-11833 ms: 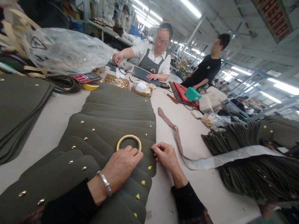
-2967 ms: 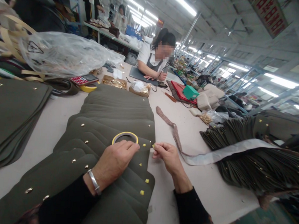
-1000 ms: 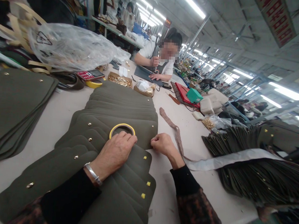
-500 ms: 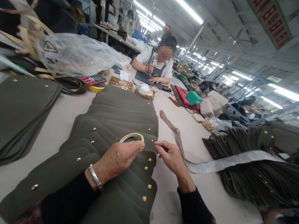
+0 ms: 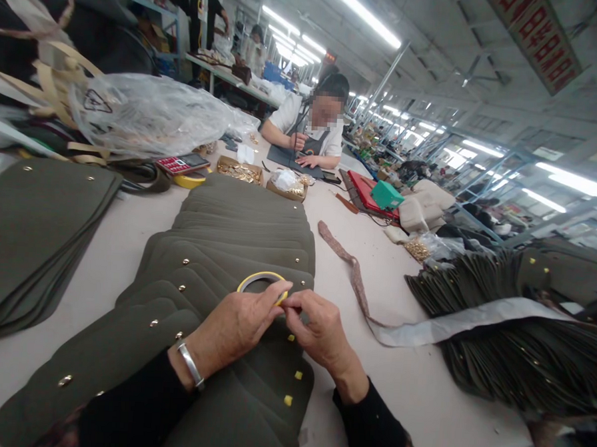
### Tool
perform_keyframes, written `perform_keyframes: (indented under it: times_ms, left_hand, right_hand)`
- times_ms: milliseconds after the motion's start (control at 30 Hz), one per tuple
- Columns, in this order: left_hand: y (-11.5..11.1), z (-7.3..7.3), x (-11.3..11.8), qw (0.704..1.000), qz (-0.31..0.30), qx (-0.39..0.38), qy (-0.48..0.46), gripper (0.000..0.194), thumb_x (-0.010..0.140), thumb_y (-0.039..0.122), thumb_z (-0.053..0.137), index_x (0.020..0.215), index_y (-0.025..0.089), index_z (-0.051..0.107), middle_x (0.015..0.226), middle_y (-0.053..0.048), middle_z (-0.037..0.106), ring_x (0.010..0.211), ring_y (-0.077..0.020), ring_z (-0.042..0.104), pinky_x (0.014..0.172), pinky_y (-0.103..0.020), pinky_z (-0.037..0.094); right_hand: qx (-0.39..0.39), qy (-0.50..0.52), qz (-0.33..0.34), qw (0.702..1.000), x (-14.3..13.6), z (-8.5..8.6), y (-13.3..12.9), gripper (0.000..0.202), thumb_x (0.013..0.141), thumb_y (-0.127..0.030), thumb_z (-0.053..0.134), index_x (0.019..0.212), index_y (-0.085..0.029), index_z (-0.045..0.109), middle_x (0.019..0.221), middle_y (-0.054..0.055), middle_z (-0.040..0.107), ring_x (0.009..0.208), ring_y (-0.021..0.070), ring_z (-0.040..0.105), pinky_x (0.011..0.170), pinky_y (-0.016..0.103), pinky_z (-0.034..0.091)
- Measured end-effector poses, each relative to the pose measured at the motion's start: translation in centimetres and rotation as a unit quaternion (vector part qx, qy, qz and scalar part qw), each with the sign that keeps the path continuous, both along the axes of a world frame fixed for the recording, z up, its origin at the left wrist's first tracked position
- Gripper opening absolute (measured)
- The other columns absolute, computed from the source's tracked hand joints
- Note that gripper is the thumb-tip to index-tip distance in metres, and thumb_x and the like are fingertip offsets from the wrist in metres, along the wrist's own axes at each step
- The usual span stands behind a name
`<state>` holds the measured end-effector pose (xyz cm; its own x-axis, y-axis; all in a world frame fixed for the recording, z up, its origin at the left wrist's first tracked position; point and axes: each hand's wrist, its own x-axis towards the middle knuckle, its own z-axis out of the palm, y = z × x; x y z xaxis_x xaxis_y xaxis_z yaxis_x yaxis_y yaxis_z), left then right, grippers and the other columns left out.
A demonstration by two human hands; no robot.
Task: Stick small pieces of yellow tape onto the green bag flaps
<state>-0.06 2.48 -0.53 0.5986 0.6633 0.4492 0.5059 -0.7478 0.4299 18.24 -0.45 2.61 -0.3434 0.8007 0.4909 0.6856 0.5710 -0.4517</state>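
A roll of yellow tape (image 5: 262, 275) is gripped in my left hand (image 5: 238, 322), its ring standing up above my thumb. My right hand (image 5: 319, 328) meets the roll's right edge, thumb and forefinger pinched on the tape there; the bit between the fingertips is hidden. Both hands are over a fanned row of dark olive panels (image 5: 217, 246) with gold snap studs (image 5: 182, 288). Small yellow tape pieces (image 5: 288, 400) stick to the right edge of the nearest panels, just below my right hand.
Olive panels (image 5: 37, 236) are stacked on the left, and a thick bundle (image 5: 511, 368) lies at right beside a pale strip (image 5: 438, 327). Further back are boxes of gold hardware (image 5: 240, 170), a plastic bag (image 5: 149, 112), a green box (image 5: 387, 195) and a co-worker (image 5: 308, 127).
My right hand has moved left, from beside the panels' edge to the tape roll, where its fingers now pinch. The left hand keeps hold of the roll, nearly in place.
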Motion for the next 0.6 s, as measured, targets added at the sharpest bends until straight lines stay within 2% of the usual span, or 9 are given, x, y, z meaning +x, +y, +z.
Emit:
perform_keyframes:
  times_ms: [100, 200, 300, 367, 433, 500, 600]
  left_hand:
    - [-0.2, 0.3, 0.0, 1.000, -0.009, -0.013, 0.008, 0.025, 0.097, 0.023, 0.040, 0.121, 0.021, 0.045, 0.098, -0.003, 0.070, 0.085, -0.0180, 0.069, 0.069, -0.027, 0.052]
    - [-0.2, 0.5, -0.1, 1.000, -0.011, -0.025, 0.013, 0.015, 0.097, 0.020, 0.039, 0.101, 0.022, 0.053, 0.089, -0.001, 0.067, 0.082, -0.0150, 0.067, 0.068, -0.025, 0.049]
    - [-0.2, 0.6, 0.0, 1.000, -0.003, 0.002, 0.011, 0.017, 0.097, 0.019, 0.039, 0.090, 0.021, 0.055, 0.079, 0.000, 0.063, 0.075, -0.0132, 0.063, 0.066, -0.023, 0.046]
    - [-0.4, 0.6, 0.2, 0.999, 0.002, 0.036, 0.008, 0.019, 0.096, 0.020, 0.038, 0.086, 0.020, 0.055, 0.075, 0.000, 0.060, 0.070, -0.0130, 0.060, 0.063, -0.024, 0.044]
    - [-0.7, 0.7, 0.3, 0.998, 0.006, 0.064, 0.002, 0.020, 0.096, 0.019, 0.038, 0.084, 0.019, 0.054, 0.072, 0.000, 0.058, 0.066, -0.0130, 0.056, 0.060, -0.024, 0.041]
    - [-1.0, 0.7, 0.5, 0.997, 0.006, 0.080, -0.004, 0.020, 0.096, 0.018, 0.038, 0.083, 0.020, 0.054, 0.071, 0.000, 0.056, 0.064, -0.0133, 0.054, 0.059, -0.025, 0.040]
    - [-1.3, 0.6, 0.7, 0.997, 0.012, 0.075, 0.017, 0.018, 0.095, 0.016, 0.039, 0.085, 0.020, 0.054, 0.072, 0.000, 0.057, 0.066, -0.0142, 0.054, 0.060, -0.026, 0.041]
  right_hand:
    - [0.035, -0.014, -0.028, 0.999, 0.0, -0.5, -0.1, 0.017, 0.082, -0.011, 0.048, 0.079, -0.020, 0.062, 0.070, 0.003, 0.066, 0.065, 0.0144, 0.060, 0.064, 0.025, 0.047]
    - [0.037, -0.025, -0.058, 0.997, -0.1, -0.8, -0.5, 0.018, 0.079, -0.011, 0.048, 0.077, -0.020, 0.063, 0.067, 0.003, 0.066, 0.062, 0.0145, 0.060, 0.062, 0.025, 0.047]
    - [-0.001, 0.012, -0.098, 0.995, -0.6, -0.8, -1.0, 0.015, 0.076, -0.013, 0.051, 0.074, -0.020, 0.065, 0.066, 0.003, 0.066, 0.060, 0.0143, 0.060, 0.060, 0.025, 0.048]
    - [-0.074, 0.090, -0.135, 0.984, -1.1, -0.8, -1.3, 0.012, 0.075, -0.017, 0.055, 0.071, -0.020, 0.065, 0.063, 0.002, 0.066, 0.056, 0.0138, 0.059, 0.056, 0.025, 0.049]
    - [-0.176, 0.200, -0.162, 0.950, -1.4, -0.9, -1.2, 0.009, 0.074, -0.021, 0.058, 0.069, -0.019, 0.065, 0.058, 0.001, 0.065, 0.050, 0.0133, 0.059, 0.050, 0.024, 0.049]
    - [-0.254, 0.303, -0.179, 0.901, -1.2, -1.4, -0.5, 0.010, 0.072, -0.026, 0.062, 0.068, -0.017, 0.064, 0.054, -0.001, 0.063, 0.045, 0.0129, 0.059, 0.046, 0.023, 0.050]
    - [-0.299, 0.380, -0.217, 0.848, 0.5, -2.4, 1.2, 0.020, 0.067, -0.035, 0.069, 0.069, -0.015, 0.064, 0.052, -0.001, 0.062, 0.042, 0.0126, 0.060, 0.043, 0.023, 0.052]
